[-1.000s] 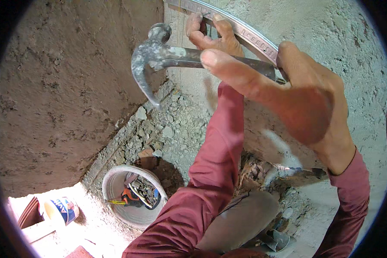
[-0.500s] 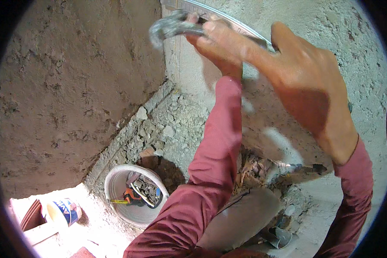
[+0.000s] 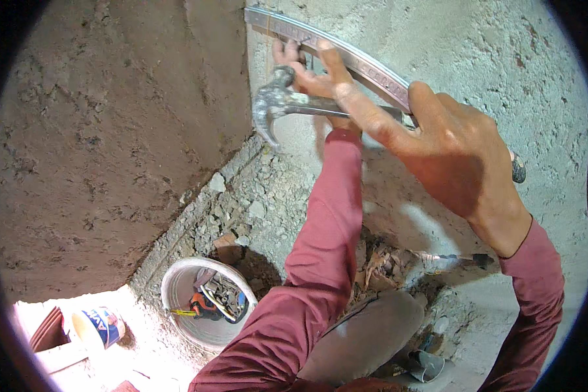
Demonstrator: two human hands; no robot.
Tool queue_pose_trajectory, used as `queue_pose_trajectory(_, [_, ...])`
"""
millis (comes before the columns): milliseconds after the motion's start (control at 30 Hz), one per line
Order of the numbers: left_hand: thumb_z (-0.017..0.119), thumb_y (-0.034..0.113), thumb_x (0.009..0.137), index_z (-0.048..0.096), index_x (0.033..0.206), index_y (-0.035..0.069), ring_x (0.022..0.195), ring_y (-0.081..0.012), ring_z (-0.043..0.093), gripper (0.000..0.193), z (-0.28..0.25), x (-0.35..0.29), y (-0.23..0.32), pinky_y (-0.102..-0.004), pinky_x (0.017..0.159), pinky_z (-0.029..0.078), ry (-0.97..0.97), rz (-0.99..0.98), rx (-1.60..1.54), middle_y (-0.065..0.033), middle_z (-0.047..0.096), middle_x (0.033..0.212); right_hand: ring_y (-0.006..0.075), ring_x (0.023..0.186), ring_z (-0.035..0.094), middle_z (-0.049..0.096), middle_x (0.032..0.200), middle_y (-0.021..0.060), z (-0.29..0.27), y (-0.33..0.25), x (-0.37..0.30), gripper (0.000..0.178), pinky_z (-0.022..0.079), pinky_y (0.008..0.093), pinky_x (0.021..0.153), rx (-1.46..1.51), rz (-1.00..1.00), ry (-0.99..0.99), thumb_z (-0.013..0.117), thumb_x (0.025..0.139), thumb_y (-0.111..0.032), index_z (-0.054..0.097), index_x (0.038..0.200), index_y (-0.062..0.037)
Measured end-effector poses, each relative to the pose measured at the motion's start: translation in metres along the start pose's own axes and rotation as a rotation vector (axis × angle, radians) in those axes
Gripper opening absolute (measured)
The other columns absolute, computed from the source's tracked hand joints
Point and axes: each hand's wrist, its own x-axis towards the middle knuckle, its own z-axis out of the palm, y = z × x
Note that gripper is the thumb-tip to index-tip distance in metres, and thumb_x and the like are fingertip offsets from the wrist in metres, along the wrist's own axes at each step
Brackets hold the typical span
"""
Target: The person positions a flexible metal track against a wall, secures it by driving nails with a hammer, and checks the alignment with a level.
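Note:
A claw hammer (image 3: pixel 274 104) is gripped in my right hand (image 3: pixel 451 144), its head to the left and the end of its handle showing past my wrist. My left hand (image 3: pixel 300 72), partly hidden behind the hammer, is raised to the wall with fingers apart at the lower edge of a long metal channel (image 3: pixel 372 65). The channel has slots along it and lies against the wall from the corner towards my right hand. A small dark nail-like piece (image 3: pixel 305 40) shows on the channel near my left fingertips.
A brown wall (image 3: pixel 111 130) meets the grey rough wall (image 3: pixel 490 52) at a corner. Rubble (image 3: pixel 261 189) lies along its foot. A white bucket (image 3: pixel 176 274) holds tools and bits of metal. A printed tub (image 3: pixel 101 326) lies on the lit floor at left. My knee (image 3: pixel 372 333) is below.
The hammer and my right hand have come down, away from the channel. My left hand has shifted slightly lower, with its fingers loosened and spread; more of the channel shows.

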Motion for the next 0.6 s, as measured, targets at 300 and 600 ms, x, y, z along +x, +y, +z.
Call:
queue_pose_trajectory(300, [0.067, 0.035, 0.089, 0.038, 0.136, -0.01, 0.124, -0.0383, 0.041, 0.071, 0.011, -0.01, -0.014, -0.049, 0.108, 0.03, 0.085, -0.055, -0.094, -0.0253, 0.043, 0.131, 0.0225, 0.066, 0.063, 0.049, 0.077, 0.0072, 0.018, 0.013, 0.016, 0.035, 0.05, 0.0352, 0.051, 0.088, 0.104, -0.073, 0.063, 0.085, -0.013, 0.058, 0.12, -0.0135])
queue_pose_trajectory(600, [0.069, 0.034, 0.089, 0.039, 0.132, -0.006, 0.119, -0.0347, 0.044, 0.066, 0.003, -0.009, -0.02, -0.0478, 0.104, 0.034, 0.093, 0.001, -0.068, -0.0216, 0.044, 0.124, 0.021, 0.053, 0.057, 0.045, 0.07, 0.0047, 0.001, -0.008, 0.017, 0.035, 0.046, 0.0322, 0.045, 0.173, 0.019, -0.029, 0.068, 0.083, -0.018, 0.059, 0.117, -0.0155])
